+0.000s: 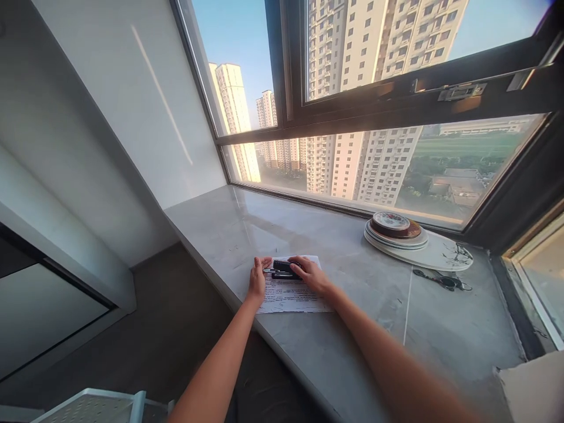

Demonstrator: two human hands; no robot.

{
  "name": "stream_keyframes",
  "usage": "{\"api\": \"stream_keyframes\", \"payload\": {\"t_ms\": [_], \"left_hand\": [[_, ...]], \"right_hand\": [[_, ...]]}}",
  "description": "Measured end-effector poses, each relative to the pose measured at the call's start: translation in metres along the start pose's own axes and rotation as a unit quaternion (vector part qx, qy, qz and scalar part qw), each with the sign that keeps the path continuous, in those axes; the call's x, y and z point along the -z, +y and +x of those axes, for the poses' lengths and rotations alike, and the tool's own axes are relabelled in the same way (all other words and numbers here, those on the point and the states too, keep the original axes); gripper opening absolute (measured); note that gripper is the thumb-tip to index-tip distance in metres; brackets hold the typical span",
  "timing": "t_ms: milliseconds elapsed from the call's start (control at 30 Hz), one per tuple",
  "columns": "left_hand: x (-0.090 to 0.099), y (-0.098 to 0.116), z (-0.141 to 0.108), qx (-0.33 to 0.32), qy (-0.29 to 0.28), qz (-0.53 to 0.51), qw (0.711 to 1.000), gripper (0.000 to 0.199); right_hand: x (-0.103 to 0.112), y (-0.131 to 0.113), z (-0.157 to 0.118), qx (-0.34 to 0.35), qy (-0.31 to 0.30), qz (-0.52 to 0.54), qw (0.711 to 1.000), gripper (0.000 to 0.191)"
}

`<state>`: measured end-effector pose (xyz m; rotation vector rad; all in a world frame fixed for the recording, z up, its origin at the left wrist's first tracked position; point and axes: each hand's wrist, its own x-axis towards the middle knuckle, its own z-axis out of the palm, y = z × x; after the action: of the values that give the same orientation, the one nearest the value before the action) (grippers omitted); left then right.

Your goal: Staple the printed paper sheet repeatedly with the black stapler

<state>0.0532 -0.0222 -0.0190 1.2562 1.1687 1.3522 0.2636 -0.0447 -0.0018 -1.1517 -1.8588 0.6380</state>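
A black stapler (pixel 285 268) lies across a printed sheet of paper (pixel 293 299), its jaws apart and a silvery metal part showing at its left end. My right hand (pixel 312 274) is closed around the stapler's right end, with fingers over the top. At the left end, my left hand (pixel 258 278) has its fingers curled against the metal part. What the left fingertips grip is partly hidden. Small marks or bits, perhaps staples, are on the lower part of the sheet.
The grey stone windowsill (pixel 352 341) ends at a front edge on the left. Stacked plates (pixel 392 229) rest on a pale oval board (pixel 445 249) by the window, with a dark corded object (pixel 447 282) beside them. A white perforated chair (pixel 97 406) stands below.
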Motion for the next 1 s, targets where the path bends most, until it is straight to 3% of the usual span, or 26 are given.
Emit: {"api": "stream_keyframes", "payload": {"t_ms": [67,167,300,467,600,700,833,933,1000], "left_hand": [[0.001,-0.002,0.001,-0.001,-0.003,-0.004,1.0,0.073],[0.001,-0.004,0.002,-0.003,0.001,-0.02,1.0,0.07],[0.002,-0.005,0.004,0.016,0.007,-0.06,0.998,0.067],[0.003,-0.001,0.004,0.041,0.005,-0.123,0.992,0.07],[0.003,0.002,0.001,0.03,-0.016,-0.113,0.993,0.065],[0.004,0.003,0.0,0.002,-0.03,-0.084,0.996,0.057],[0.007,0.001,0.001,0.001,-0.013,-0.059,0.998,0.042],[0.009,0.0,0.003,0.005,0.013,-0.07,0.997,0.031],[0.01,-0.002,0.005,0.001,0.024,-0.075,0.997,0.028]], "right_hand": [[-0.001,-0.004,-0.003,0.026,-0.017,-0.048,0.998,0.036],[-0.005,-0.008,-0.006,0.071,0.028,-0.093,0.993,0.032],[-0.008,-0.012,-0.01,0.21,0.094,-0.155,0.961,0.036],[-0.009,-0.018,-0.016,0.322,0.058,-0.233,0.916,0.039],[-0.01,-0.024,-0.017,0.367,0.038,-0.285,0.885,0.038],[-0.012,-0.027,-0.016,0.382,0.021,-0.282,0.88,0.038],[-0.015,-0.027,-0.015,0.317,0.057,-0.214,0.922,0.037],[-0.011,-0.023,-0.013,0.153,0.133,-0.118,0.972,0.026],[-0.004,-0.02,-0.011,0.043,0.136,-0.03,0.989,0.027]]}}
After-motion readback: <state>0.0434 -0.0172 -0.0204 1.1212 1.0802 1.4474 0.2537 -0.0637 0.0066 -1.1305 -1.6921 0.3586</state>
